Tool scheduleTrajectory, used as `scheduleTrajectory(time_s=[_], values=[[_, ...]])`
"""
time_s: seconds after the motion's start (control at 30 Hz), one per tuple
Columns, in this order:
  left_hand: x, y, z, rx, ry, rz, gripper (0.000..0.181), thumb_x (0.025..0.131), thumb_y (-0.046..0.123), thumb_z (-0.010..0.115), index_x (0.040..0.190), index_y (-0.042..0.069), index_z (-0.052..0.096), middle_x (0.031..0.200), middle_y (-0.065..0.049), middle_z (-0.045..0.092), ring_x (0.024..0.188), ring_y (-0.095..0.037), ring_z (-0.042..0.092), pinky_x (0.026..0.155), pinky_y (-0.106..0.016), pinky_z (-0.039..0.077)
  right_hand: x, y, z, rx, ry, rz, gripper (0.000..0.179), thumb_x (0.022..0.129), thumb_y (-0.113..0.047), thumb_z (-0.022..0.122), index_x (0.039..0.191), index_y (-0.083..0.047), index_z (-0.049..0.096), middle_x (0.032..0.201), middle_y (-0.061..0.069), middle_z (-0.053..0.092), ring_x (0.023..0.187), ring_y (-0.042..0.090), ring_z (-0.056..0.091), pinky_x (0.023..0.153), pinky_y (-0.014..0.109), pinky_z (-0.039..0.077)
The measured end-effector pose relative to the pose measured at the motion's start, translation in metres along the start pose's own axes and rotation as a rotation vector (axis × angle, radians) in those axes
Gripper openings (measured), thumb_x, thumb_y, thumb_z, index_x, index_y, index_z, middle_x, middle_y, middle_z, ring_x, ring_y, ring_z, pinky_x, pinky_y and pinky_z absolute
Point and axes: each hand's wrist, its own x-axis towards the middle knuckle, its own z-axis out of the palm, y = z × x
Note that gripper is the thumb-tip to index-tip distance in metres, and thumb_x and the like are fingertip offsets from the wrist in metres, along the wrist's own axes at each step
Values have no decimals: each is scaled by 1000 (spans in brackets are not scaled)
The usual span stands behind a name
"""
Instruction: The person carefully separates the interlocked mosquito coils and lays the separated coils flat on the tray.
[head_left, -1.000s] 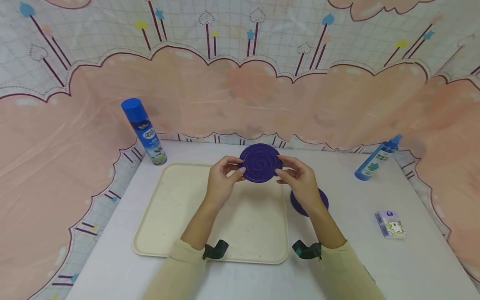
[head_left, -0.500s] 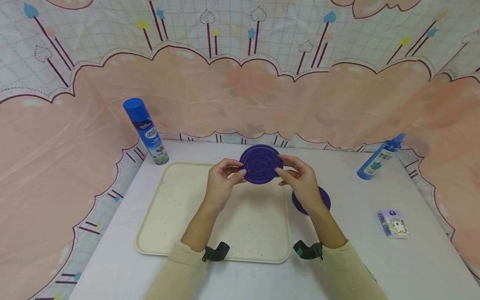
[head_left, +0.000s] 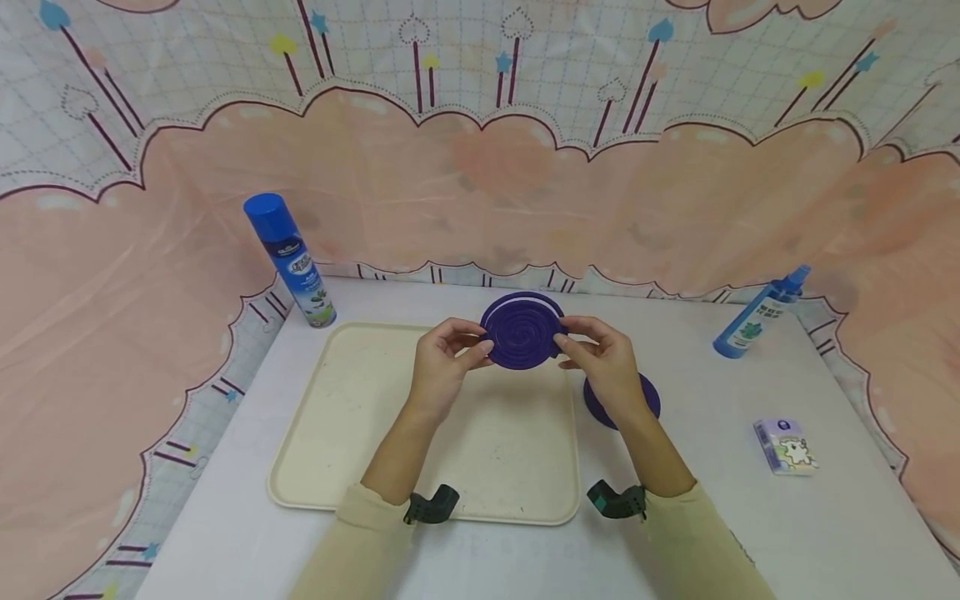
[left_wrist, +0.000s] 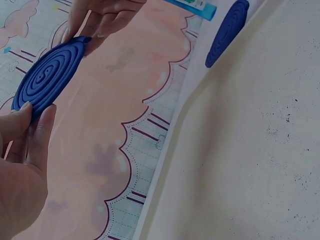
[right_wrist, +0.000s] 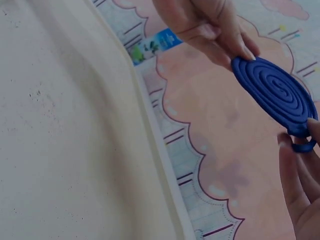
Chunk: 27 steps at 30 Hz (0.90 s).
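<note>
A dark blue mosquito coil point(head_left: 522, 335) is held up above the far right part of the tray, its spiral face toward me. My left hand point(head_left: 440, 360) pinches its left edge between thumb and fingers. On the opposite edge, my right hand point(head_left: 604, 363) pinches it the same way. A thin pale gap shows along the top, between the outer turn and the rest. In the right wrist view, a short end of the coil point(right_wrist: 303, 145) stands off from the disc beside the right fingers. A second coil point(head_left: 651, 400) lies on the table, partly hidden behind my right wrist.
Under my arms lies a cream tray point(head_left: 330, 467) with small dark specks. A blue spray can point(head_left: 300, 275) stands at the back left. Toward the right are a blue spray bottle point(head_left: 757, 321) and a small purple-white pack point(head_left: 785, 448). Patterned cloth point(head_left: 375, 200) hangs behind the table.
The pale gap at the coil's top has opened since half a second ago. My right hand has shifted very slightly downward; both hands keep their hold.
</note>
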Motion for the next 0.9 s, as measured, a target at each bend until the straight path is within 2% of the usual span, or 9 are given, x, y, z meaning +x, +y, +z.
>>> scheduleTrajectory(time_s=[0.1, 0.23, 0.33, 0.47, 0.67, 0.9], values=[[0, 0, -1, 1, 3, -3, 23, 87, -15, 70, 107, -16, 60, 89, 1, 65, 79, -5, 66, 69, -21, 63, 0, 0, 0, -71, 26, -19, 29, 93, -5, 72, 120, 5, 67, 106, -15, 69, 92, -1, 70, 75, 17, 61], [1, -2, -2, -5, 7, -12, 24, 86, -14, 71, 107, -16, 60, 88, -1, 66, 78, -7, 67, 69, -22, 63, -1, -1, 0, -177, 65, -65, 26, 92, -13, 76, 115, -1, 72, 116, -4, 64, 104, 2, 62, 78, 12, 56], [2, -3, -3, -13, 10, -23, 25, 86, -14, 71, 108, -15, 60, 88, -1, 66, 79, -8, 68, 69, -23, 63, -1, -2, 0, -215, 76, -81, 26, 91, -16, 78, 113, -3, 74, 113, 8, 65, 99, 4, 60, 75, 11, 54], [3, -5, -4, -35, 22, -46, 24, 86, -14, 70, 108, -14, 61, 88, -3, 69, 78, -9, 70, 69, -24, 63, -1, -1, 0, -227, 55, -72, 26, 92, -15, 77, 114, -2, 73, 110, 15, 69, 91, 1, 63, 69, 14, 57], [2, -5, -5, -57, 23, -75, 25, 87, -13, 70, 111, -13, 62, 85, 3, 72, 78, -8, 71, 70, -24, 63, -2, -2, 0, -180, 12, -35, 27, 92, -12, 76, 114, 1, 70, 99, -1, 73, 86, 1, 68, 68, 21, 62], [2, -6, -7, -58, 18, -81, 27, 88, -12, 70, 113, -14, 61, 84, 6, 73, 79, -9, 72, 70, -23, 63, -3, -1, -1, -158, -6, 5, 26, 91, -12, 76, 112, 1, 68, 88, -19, 75, 75, 2, 70, 66, 22, 61]])
